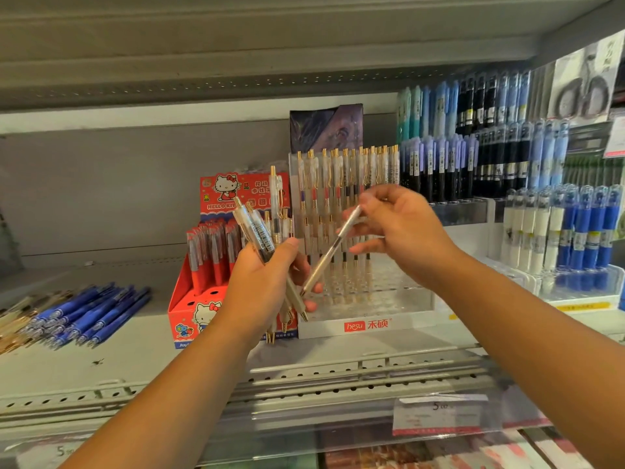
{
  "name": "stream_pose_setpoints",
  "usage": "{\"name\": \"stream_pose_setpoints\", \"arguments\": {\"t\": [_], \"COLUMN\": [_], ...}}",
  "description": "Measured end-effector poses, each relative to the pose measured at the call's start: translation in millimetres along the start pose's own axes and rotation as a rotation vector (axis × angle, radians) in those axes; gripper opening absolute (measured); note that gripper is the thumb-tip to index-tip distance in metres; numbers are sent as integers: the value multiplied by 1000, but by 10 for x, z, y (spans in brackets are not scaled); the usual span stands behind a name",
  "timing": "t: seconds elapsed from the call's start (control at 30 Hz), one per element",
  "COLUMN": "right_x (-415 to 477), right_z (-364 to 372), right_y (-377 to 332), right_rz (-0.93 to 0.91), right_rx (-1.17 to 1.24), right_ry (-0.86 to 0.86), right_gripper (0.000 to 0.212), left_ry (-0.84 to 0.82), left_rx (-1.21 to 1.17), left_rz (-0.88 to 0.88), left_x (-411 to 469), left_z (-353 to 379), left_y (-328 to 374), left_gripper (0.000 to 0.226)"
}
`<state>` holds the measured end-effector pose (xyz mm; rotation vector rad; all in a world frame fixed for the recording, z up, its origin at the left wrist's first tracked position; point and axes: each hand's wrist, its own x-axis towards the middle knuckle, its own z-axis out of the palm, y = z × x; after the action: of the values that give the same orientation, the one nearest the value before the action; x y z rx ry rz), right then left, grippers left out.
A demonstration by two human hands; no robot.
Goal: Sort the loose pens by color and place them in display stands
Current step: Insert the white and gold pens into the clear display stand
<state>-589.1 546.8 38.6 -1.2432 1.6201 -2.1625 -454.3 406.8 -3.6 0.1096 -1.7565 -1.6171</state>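
On the shelf (135,340) in front of me, the clear stand (389,299) sits just behind my hands, with open holes in its front rows. The most open room is on the left, between the red box (184,311) and the loose blue pens (94,313). An upper shelf (236,79) hangs over it all.

My left hand (267,275) is curled tight round a bunch of clear pens (258,233) with gold tips, held up in front of the red box. My right hand (402,228) pinches one clear pen (333,247) by its top end. It slants down, and its tip is close to my left fingers.

My left hand hides part of the red box. My right hand hides some pens in the clear stand. The pen I pinch looks blurry. The blue pile is cut off at the left edge.

More stands (571,231) of blue, black and white pens fill the right side.
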Motion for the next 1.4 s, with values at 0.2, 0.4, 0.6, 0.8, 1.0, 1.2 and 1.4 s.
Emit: {"name": "stream_pose_setpoints", "arguments": {"t": [0.2,0.4,0.6,0.8,1.0,1.2,1.4], "right_x": [178,248,257,230,273,321,276], "right_z": [-416,-592,-599,-487,-384,-423,-398], "right_y": [46,75,135,197,266,268,295], "right_rz": [-43,-145,-200,-237,-160,-119,-81], "right_rx": [-12,-264,-525,-743,-760,-765,-838], "right_ry": [256,372,417,310,208,252,181], "right_gripper": [8,8,3,10,4,13,9], "left_ry": [-28,-30,-43,-47,-85,-105,-114], "left_rx": [37,118,163,161,179,172,164], "left_rz": [-12,15,37,42,17,23,32], "left_x": [-18,-49,-65,-54,-38,-31,-26], "left_z": [5,36,38,14,12,12,-4], "left_y": [22,56,52,33,9,-1,-18], "left_gripper": [34,34,33,18,20,19,20]}}
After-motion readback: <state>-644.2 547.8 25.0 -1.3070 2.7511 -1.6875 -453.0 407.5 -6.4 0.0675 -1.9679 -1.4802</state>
